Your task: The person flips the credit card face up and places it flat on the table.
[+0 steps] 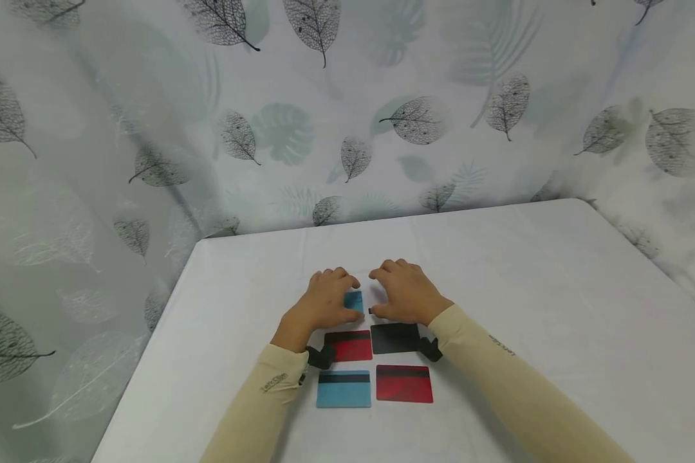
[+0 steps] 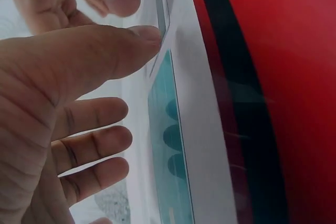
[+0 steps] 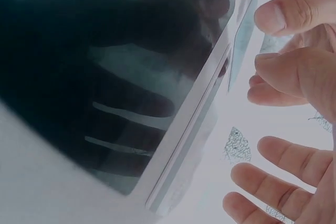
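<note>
My left hand (image 1: 325, 300) is over a blue card (image 1: 354, 301) in the back row, fingers spread and slightly bent, holding nothing. In the left wrist view that blue card (image 2: 169, 145) mirrors the fingertips, which hover just off its surface. My right hand (image 1: 408, 294) faces it across a small gap, also with spread, empty fingers. It hides most of a pale card with a dark stripe, whose edge (image 3: 190, 142) shows in the right wrist view. Nearer to me lie a red card (image 1: 352, 351) with a black stripe and a black card (image 1: 395, 339), close by the wrists.
In the front row a blue striped card (image 1: 344, 395) lies beside a red striped card (image 1: 404, 390). The cards lie flat on a white-covered table (image 1: 527, 276). A leaf-patterned curtain (image 1: 347, 103) hangs behind and at the sides. Each wrist wears a small black camera.
</note>
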Tool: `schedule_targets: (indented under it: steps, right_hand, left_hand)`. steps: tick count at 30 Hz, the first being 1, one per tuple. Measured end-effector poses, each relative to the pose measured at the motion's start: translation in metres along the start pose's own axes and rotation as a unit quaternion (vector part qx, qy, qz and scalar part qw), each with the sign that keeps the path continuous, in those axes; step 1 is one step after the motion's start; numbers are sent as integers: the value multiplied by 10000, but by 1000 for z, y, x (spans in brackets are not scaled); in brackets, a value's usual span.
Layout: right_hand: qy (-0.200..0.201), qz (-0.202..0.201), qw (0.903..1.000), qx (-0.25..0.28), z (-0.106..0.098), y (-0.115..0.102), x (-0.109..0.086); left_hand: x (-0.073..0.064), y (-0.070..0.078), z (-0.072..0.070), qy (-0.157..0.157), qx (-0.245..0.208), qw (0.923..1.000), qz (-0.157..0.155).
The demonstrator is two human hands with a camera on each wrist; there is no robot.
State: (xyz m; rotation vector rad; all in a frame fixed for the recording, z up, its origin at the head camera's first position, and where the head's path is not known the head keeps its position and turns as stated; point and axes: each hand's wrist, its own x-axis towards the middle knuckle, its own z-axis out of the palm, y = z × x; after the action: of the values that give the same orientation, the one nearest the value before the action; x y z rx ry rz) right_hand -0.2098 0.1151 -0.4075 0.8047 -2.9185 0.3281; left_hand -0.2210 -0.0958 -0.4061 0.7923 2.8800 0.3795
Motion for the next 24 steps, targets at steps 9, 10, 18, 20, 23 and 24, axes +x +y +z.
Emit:
schedule_targets:
  steps: [9, 10, 18, 20, 23, 24]
  right_hand:
    - [26, 19, 10000, -49, 1, 6, -6]
    - [19, 16, 10000, -52, 0, 7, -6]
    - [-148, 138, 9998, -31, -1, 10, -8]
    - [-171, 178, 9997, -28, -1, 10, -8]
    - [-185, 207, 9996, -6, -1, 11, -9]
    - [-192, 210, 9996, 5, -1, 11, -9]
  left_hand:
    - [14, 13, 4, -201, 230, 9994, 162]
    - [15, 14, 4, -217, 253, 9993, 181]
    - [19, 18, 4, -329, 362, 9986, 203]
    - [20, 19, 4, -359, 346, 9985, 212]
    - [21, 19, 4, -388, 261, 9986, 234]
    - [21, 20, 4, -385, 237, 9987, 237]
